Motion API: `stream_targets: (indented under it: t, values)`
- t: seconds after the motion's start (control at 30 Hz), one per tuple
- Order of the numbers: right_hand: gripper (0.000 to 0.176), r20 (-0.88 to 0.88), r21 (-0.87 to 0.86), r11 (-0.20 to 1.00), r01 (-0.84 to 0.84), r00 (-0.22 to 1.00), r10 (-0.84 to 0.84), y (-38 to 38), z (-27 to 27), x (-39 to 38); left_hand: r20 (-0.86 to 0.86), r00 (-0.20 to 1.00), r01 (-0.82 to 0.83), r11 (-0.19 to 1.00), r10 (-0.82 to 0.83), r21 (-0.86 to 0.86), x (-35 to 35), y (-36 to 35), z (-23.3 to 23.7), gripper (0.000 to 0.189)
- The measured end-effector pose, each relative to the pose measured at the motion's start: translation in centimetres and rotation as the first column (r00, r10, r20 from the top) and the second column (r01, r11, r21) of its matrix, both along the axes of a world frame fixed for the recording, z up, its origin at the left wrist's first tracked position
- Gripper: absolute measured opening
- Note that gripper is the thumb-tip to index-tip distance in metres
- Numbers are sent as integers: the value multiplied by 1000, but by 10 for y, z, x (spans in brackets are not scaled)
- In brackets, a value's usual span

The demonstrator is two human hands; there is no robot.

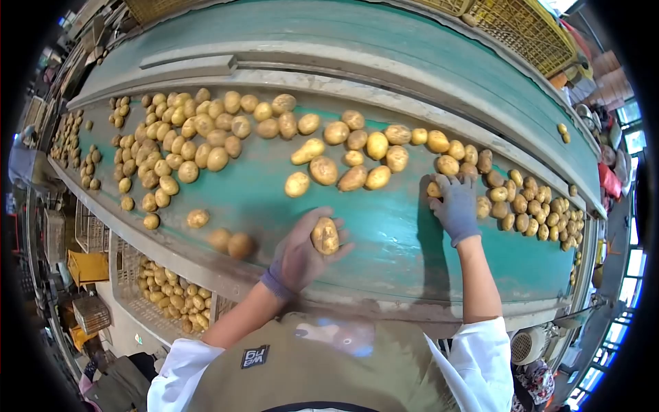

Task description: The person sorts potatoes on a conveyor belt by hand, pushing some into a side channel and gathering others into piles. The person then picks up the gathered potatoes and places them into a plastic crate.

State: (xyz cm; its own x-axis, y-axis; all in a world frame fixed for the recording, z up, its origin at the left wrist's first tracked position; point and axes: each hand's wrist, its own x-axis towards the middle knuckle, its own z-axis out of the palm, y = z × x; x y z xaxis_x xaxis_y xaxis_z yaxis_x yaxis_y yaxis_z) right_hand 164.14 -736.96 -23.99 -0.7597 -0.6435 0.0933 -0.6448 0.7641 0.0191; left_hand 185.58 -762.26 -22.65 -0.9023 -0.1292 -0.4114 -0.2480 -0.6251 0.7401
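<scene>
In my left hand (302,254), gloved and turned palm up, rests a potato (325,235) with a dark patch on its skin. The fingers curl partly around it, over the near side of the green conveyor belt (384,254). My right hand (457,208), in a grey glove, reaches palm down to the row of potatoes on the far side of the belt. Its fingers close on a potato (434,189), which is partly covered by them. More potatoes (448,165) lie right against the fingertips.
A dense group of potatoes (199,127) covers the belt's left part; others (542,209) crowd the right end. Two blurred potatoes (240,245) are near the front edge. Below left stands a crate (127,281) of potatoes. A second belt (412,51) runs behind, beside a yellow crate (525,31).
</scene>
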Motion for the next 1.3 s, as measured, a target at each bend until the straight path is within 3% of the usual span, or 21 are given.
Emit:
stream_targets:
  t: [0.03,0.07,0.1,0.17,0.2,0.3,0.37,0.4,0.47,0.57,0.6,0.7,0.77,0.83,0.87,0.9,0.97,1.1,1.17,1.23,1.3]
  values:
    - [36,-4,0,1000,-3,1000,3,-13,12,6,136,990,-56,979,30,195,0,-9,4,42]
    - [40,184,-96,991,93,980,-74,-29,27,17,267,963,-133,917,30,376,-2,-19,5,43]
    - [44,368,-171,965,201,921,-127,-46,43,29,254,967,-131,915,32,381,4,-30,-7,43]
    - [54,637,-422,889,179,756,150,-80,64,65,-31,972,211,807,-233,552,22,-49,-42,45]
    - [54,635,-413,893,180,760,140,-95,63,78,82,979,166,966,-185,198,23,-46,-2,47]
    - [54,605,-654,737,167,700,379,-121,47,94,61,945,312,941,-322,131,28,-70,12,51]
    - [46,664,-711,330,621,747,25,-124,-2,82,71,942,313,934,-328,171,39,-90,7,53]
    - [46,664,-710,337,618,747,29,-127,-23,81,29,962,259,942,-271,213,47,-100,6,53]
    - [44,355,-820,406,404,914,-195,-139,-52,76,-16,984,176,955,-177,239,61,-124,4,50]
    - [46,309,-714,617,331,940,-147,-199,-41,89,-77,997,37,982,-23,187,93,-164,-6,51]
    - [50,300,-714,629,306,946,-120,-218,-42,90,-91,993,-20,882,71,471,98,-176,-3,52]
    - [57,196,-645,740,192,977,-82,-287,-46,104,-13,963,-231,849,270,475,141,-217,6,53]
    - [63,277,-720,675,164,959,62,-332,-61,112,40,905,-405,829,424,385,184,-243,6,53]
    - [64,-3,-562,827,37,999,-46,-365,-74,113,51,746,-646,704,663,296,234,-259,9,52]
    - [64,32,-575,814,78,997,-73,-382,-79,114,78,622,-772,592,779,231,258,-263,15,50]
    - [64,71,-580,805,123,992,-100,-398,-80,114,4,547,-783,510,837,355,294,-271,11,45]
    - [60,216,-710,695,116,975,58,-430,-69,111,-70,389,-847,387,919,365,372,-271,5,43]
    - [56,372,-796,568,209,909,186,-480,-68,124,41,29,-996,25,999,86,474,-231,-2,42]
    - [55,541,-840,322,437,721,433,-506,-66,139,93,-175,-985,-175,980,-14,535,-228,-18,41]
    - [51,279,-779,626,39,915,290,-491,-75,119,44,-259,-962,-253,965,-101,583,-212,-66,36]
    - [45,404,-850,502,159,808,428,-511,-101,107,145,-389,-916,-366,910,-166,638,-234,-116,35]
